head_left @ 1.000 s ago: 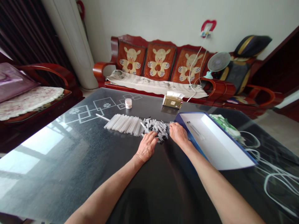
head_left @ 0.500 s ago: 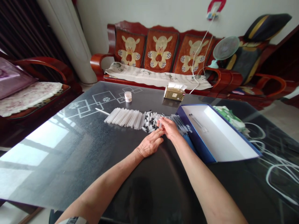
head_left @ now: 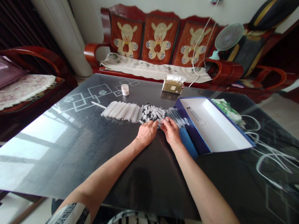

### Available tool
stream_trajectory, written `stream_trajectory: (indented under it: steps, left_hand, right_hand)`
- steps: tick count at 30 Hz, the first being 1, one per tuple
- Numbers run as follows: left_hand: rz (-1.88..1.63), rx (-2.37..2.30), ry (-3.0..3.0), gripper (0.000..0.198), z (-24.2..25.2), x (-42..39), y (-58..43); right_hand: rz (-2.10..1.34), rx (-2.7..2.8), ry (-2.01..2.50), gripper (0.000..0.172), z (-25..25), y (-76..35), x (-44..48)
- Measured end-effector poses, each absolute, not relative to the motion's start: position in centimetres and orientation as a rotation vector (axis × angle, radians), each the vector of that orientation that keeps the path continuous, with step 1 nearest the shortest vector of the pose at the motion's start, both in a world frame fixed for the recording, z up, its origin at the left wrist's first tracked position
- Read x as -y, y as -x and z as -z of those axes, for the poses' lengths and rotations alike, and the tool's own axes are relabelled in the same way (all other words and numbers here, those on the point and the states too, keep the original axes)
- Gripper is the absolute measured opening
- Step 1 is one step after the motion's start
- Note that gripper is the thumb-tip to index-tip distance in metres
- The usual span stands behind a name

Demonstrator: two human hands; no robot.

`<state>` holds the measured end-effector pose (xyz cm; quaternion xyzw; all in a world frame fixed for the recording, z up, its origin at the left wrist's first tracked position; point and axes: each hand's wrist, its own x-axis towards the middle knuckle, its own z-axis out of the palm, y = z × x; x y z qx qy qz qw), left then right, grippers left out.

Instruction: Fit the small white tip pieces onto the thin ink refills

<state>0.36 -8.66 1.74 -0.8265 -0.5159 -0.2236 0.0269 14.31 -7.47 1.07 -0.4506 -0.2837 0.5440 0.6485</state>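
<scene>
My left hand (head_left: pixel 146 133) lies palm down on the dark glass table (head_left: pixel 70 146), its fingers curled into a heap of small black and white pen parts (head_left: pixel 151 114). My right hand (head_left: pixel 171 131) sits just to its right, fingers bent at the edge of the same heap, beside a row of thin dark pen refills (head_left: pixel 175 114). What either hand's fingers hold is hidden. A row of translucent white pen tubes (head_left: pixel 121 111) lies left of the heap. A single tube (head_left: pixel 98 105) lies apart further left.
An open blue box with a white inside (head_left: pixel 224 137) stands right of my hands, with one pen in it. A small round jar (head_left: pixel 125 89) and a brown tissue box (head_left: pixel 172 86) stand at the far side. A red wooden sofa (head_left: pixel 158 40) lies beyond.
My left hand moved forward into the heap of parts. My right hand stayed at the heap's right edge. The camera tilted down, so everything sits higher in view.
</scene>
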Motion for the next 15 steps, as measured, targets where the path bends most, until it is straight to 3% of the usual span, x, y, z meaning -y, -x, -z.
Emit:
stream_trajectory:
  steps: [15]
  left_hand:
    - [0.761, 1.826, 2.501, 0.025, -0.7, 9.0, -1.9]
  right_hand:
    - [-1.274, 0.576, 0.982, 0.032, 0.0, -13.8, 7.7]
